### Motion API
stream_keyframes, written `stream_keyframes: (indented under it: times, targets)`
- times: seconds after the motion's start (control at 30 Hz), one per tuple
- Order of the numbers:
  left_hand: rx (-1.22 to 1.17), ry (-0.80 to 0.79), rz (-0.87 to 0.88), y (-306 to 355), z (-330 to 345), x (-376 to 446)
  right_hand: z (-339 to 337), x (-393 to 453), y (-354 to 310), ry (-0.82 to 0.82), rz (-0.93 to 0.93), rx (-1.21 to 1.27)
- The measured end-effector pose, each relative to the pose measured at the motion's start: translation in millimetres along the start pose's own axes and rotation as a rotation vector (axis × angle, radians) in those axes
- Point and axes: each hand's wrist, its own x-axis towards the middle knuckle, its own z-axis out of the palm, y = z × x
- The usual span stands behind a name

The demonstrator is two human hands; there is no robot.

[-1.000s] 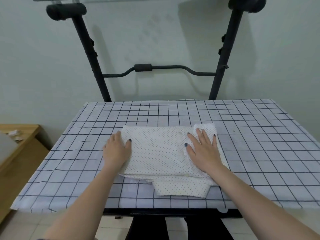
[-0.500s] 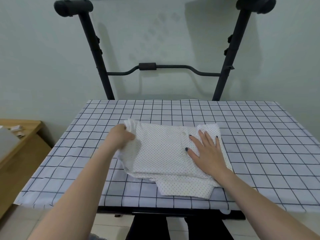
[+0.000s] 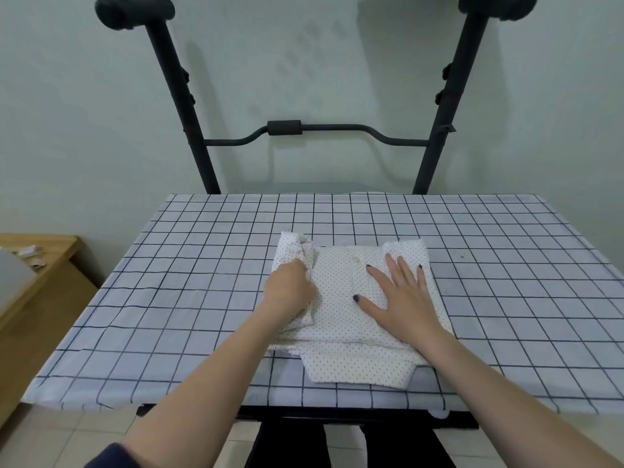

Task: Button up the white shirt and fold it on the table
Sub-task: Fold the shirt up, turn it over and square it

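The white shirt (image 3: 341, 298), dotted with small dark specks, lies folded into a compact stack near the front middle of the table (image 3: 169, 265). My left hand (image 3: 290, 292) is closed on the shirt's left edge and holds that edge lifted and bunched, turned over toward the middle. My right hand (image 3: 401, 295) lies flat with fingers spread on the right half of the stack, pressing it down. A lower layer of the shirt sticks out toward the table's front edge.
The table wears a white cloth with a dark grid. A black metal frame (image 3: 337, 133) with two padded posts stands behind it against the wall. A wooden side table (image 3: 37, 282) with small items sits at the left.
My left hand went from lying flat on the shirt's left side to gripping that edge, then carried it up and rightward over the stack. My right hand stayed pressed in place.
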Motion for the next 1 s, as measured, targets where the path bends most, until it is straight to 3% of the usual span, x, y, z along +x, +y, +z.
stream_keyframes:
  times: [0.17,0.33,0.63,0.77,0.87,1.0]
  targets:
    - [0.070,0.099,0.066,-0.2,-0.1,-1.2,-10.7,-5.0,-9.6,-0.093,0.022,0.015]
    - [-0.007,0.314,0.248,-5.5,1.2,7.2,-16.6,-5.0,-22.7,-0.093,0.062,0.053]
    - [-0.295,0.148,0.317,-15.1,24.5,8.2,-22.0,-11.8,-18.5,-0.078,0.023,0.206]
    - [-0.222,0.129,0.391,-19.5,32.5,6.2,-24.7,-15.5,-6.8,-0.045,0.034,0.377]
    - [-0.161,0.075,0.430,-15.1,36.0,1.5,-21.4,-16.4,-7.4,-0.044,0.006,0.283]
    - [-0.343,-0.069,0.394,-14.0,25.4,1.0,-20.1,-17.0,-9.7,-0.012,0.038,0.265]
